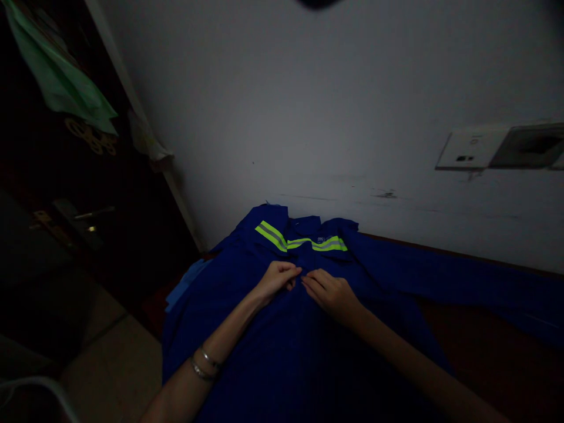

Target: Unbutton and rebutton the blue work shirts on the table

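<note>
A blue work jacket (264, 352) lies spread out in front of me, its collar end toward the wall. Across its chest run yellow-green reflective strips (272, 235) with a grey band down their middle. Just below these strips, my left hand (277, 278) pinches the jacket's front with thumb and index finger. Close beside it, fingertips almost meeting, my right hand (326, 290) is closed in a pinch on the front too. The small piece between the fingertips is too dark to make out. Two silver bangles (206, 364) circle my left wrist.
One blue sleeve (449, 273) stretches right along the wall (308, 117). Lighter blue cloth (185, 285) shows at the jacket's left edge. A dark door with a lever handle (94, 212) and hanging green cloth (66, 82) stands left. A socket plate (471, 148) is on the wall at right.
</note>
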